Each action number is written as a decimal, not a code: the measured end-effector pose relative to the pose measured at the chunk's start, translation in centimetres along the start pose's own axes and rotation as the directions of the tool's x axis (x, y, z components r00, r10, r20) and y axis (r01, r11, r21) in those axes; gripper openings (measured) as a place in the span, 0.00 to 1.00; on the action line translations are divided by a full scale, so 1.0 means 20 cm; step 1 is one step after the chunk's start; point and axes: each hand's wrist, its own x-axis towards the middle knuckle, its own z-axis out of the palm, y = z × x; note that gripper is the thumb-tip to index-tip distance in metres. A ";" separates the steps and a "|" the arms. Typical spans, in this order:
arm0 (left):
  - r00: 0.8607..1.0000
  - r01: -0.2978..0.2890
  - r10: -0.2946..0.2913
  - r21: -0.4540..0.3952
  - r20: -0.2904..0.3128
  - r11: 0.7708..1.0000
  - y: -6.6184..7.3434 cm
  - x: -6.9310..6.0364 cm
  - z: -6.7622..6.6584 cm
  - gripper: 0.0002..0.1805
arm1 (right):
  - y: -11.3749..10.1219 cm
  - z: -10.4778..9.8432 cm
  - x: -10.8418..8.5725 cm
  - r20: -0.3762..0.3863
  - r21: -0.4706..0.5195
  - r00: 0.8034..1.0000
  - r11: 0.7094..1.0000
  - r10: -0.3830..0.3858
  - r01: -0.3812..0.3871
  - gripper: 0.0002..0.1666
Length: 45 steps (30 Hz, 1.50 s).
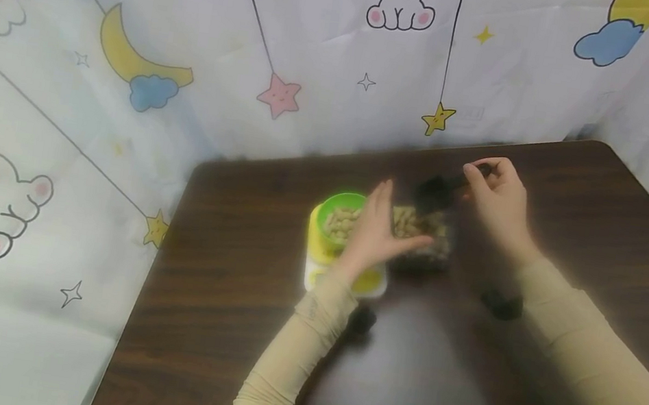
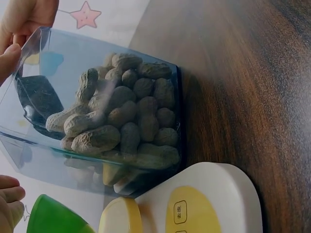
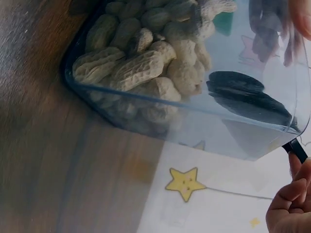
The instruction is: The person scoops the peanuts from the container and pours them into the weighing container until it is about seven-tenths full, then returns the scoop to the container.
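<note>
A clear plastic box [image 2: 114, 43] stands on the table with many unshelled peanuts [image 2: 124, 109] in it. My right hand [image 1: 499, 199] pinches the handle of a black scoop [image 1: 434, 192], whose head hangs inside the upper part of the box in the wrist views. The part of the scoop head facing the right wrist view looks empty. Left of the box, a white and yellow kitchen scale [image 1: 313, 271] carries a green bowl [image 1: 345, 198] with peanuts. My left hand [image 1: 373, 233], fingers extended and thumb spread, is between bowl and box, partly hiding both. It holds nothing.
The dark wood table [image 1: 224, 299] ends close behind the box, against a white cloth [image 1: 334, 45] printed with bears and stars. Dark blurred objects [image 1: 362, 320] show beside both wrists.
</note>
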 end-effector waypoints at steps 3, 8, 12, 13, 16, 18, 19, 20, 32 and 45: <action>1.000 -0.003 0.003 -0.001 -0.002 1.000 0.00 0.00 0.01 0.68 | 0.00 0.01 -0.01 -0.010 -0.074 0.999 0.996 -0.051 0.050 0.20; 1.000 -0.006 0.006 -0.014 0.009 1.000 0.00 0.01 0.01 0.66 | -0.03 0.03 -0.04 -0.023 -0.167 0.985 0.972 -0.169 0.163 0.23; 1.000 -0.001 0.002 -0.035 0.021 0.999 -0.01 0.00 0.01 0.64 | -0.04 0.05 -0.07 0.010 -0.200 0.976 0.956 -0.218 0.215 0.22; 1.000 0.001 0.000 -0.040 0.024 0.999 -0.01 0.00 0.01 0.63 | -0.04 0.05 -0.07 0.015 -0.203 0.975 0.954 -0.223 0.221 0.22; 0.999 0.004 -0.002 -0.052 0.033 0.999 -0.02 -0.01 0.01 0.62 | -0.03 0.05 -0.07 0.008 -0.212 0.971 0.949 -0.239 0.236 0.21; 0.999 0.002 0.000 -0.055 0.037 0.998 -0.03 -0.01 0.01 0.62 | -0.02 0.05 -0.07 -0.001 -0.214 0.969 0.947 -0.246 0.240 0.21; 0.999 0.003 -0.001 -0.055 0.039 0.998 -0.03 -0.01 0.02 0.62 | -0.01 0.05 -0.07 -0.001 -0.217 0.970 0.947 -0.244 0.238 0.22; 0.999 0.003 -0.001 -0.053 0.041 0.999 -0.03 -0.01 0.02 0.62 | 0.00 0.05 -0.07 0.004 -0.218 0.971 0.947 -0.240 0.235 0.22; 0.999 0.006 -0.004 -0.049 0.048 0.999 -0.02 -0.01 0.01 0.62 | 0.06 0.05 -0.07 0.128 -0.202 0.982 0.966 -0.136 0.160 0.29; 0.999 0.006 -0.004 -0.041 0.044 0.999 -0.02 0.00 0.00 0.62 | 0.09 0.05 -0.08 0.094 -0.104 0.988 0.986 -0.122 0.131 0.22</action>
